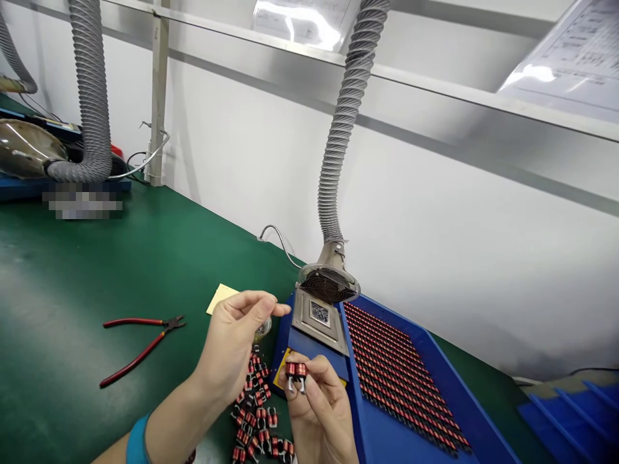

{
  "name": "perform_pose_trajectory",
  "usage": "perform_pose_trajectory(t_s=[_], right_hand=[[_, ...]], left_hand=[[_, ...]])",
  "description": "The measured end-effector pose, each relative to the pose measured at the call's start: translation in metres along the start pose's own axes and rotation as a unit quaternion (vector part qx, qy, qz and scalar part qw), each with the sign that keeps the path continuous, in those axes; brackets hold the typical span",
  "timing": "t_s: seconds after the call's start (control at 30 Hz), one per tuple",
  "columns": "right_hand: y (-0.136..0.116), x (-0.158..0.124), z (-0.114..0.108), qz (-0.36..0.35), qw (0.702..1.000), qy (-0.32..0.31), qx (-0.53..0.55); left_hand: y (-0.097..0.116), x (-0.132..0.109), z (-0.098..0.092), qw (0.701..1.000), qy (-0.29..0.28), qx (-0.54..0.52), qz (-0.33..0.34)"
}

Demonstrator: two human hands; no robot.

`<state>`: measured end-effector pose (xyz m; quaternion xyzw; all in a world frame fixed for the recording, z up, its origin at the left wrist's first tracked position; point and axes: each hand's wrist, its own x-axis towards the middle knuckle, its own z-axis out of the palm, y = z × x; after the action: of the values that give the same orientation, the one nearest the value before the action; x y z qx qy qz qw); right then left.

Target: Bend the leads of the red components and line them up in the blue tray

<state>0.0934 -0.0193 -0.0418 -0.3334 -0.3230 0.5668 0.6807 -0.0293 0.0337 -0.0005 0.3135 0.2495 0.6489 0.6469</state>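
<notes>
My right hand (324,409) holds a small red-and-black twin coil (296,370) between thumb and fingers, its two silvery leads pointing down. To the left and higher, my left hand (236,341) has thumb and fingers pinched together; what they hold, if anything, is hidden. A loose pile of similar coils (261,419) lies on the green table beneath and between my hands. Just beyond my hands stands a blue machine with a metal top plate (322,316). A small round container (264,328) is partly hidden behind my left hand.
Red-handled pliers (140,357) lie open on the green table (159,258) at left, near yellow paper (221,296). A blue tray (401,432) at right holds rows of coils (401,374). An extraction hood (329,280) on a grey hose (341,122) hangs above the machine.
</notes>
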Motion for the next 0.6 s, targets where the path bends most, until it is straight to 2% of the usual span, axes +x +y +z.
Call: perform_pose_trajectory(t_s=[0.07, 0.13, 0.2, 0.27, 0.4, 0.53, 0.6], right_hand=[[-0.002, 0.0, 0.001, 0.012, 1.0, 0.013, 0.01], [-0.003, 0.001, 0.002, 0.012, 0.999, 0.033, 0.012], [-0.001, 0.001, 0.002, 0.007, 0.998, 0.053, 0.015], [0.001, 0.001, 0.002, 0.005, 0.998, 0.067, 0.018], [0.002, 0.0, 0.004, 0.008, 0.999, 0.05, 0.011], [-0.008, -0.006, 0.005, 0.042, 0.998, 0.037, -0.001], [-0.015, -0.008, -0.001, 0.069, 0.996, 0.054, -0.002]], left_hand=[[0.007, 0.003, -0.004, 0.996, -0.056, 0.075, -0.011], [0.009, 0.003, -0.005, 0.973, -0.145, 0.167, -0.061], [0.005, 0.002, -0.003, 0.954, -0.191, 0.205, -0.102], [-0.003, 0.0, 0.001, 0.963, -0.172, 0.178, -0.109], [-0.013, -0.001, 0.005, 0.989, -0.087, 0.108, -0.048], [0.005, 0.006, -0.004, 0.995, 0.002, 0.097, 0.033], [0.019, 0.006, -0.017, 0.986, 0.021, 0.151, 0.071]])
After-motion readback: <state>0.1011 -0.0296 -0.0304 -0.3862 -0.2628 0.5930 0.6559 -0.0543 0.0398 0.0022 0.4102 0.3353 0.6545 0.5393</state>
